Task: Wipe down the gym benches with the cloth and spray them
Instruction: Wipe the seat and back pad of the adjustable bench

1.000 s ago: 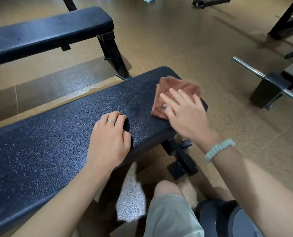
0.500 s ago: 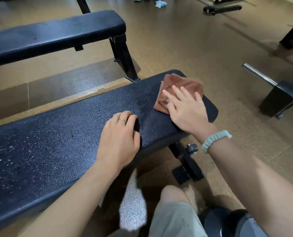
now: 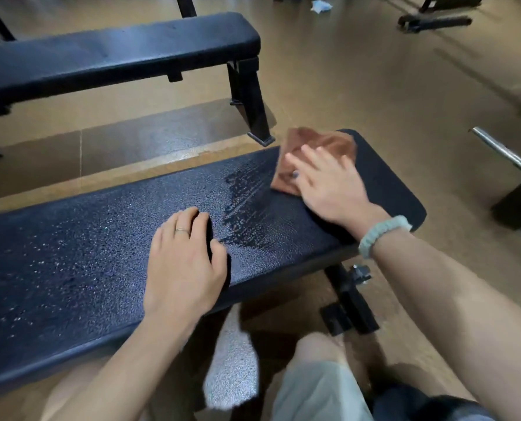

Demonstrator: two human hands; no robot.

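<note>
Stage: wiping near worktop (image 3: 71, 268), partly done | right hand (image 3: 332, 186) fingers flat, pressing cloth (image 3: 320, 144) at right end | left hand (image 3: 186, 262) relaxed on pad | droplets remain left; far bench (image 3: 116, 56) probably still to do

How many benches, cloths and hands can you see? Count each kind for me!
Benches: 2, the near bench and the far bench
Cloths: 1, the brown cloth
Hands: 2, the left hand and the right hand
Total: 5
</note>
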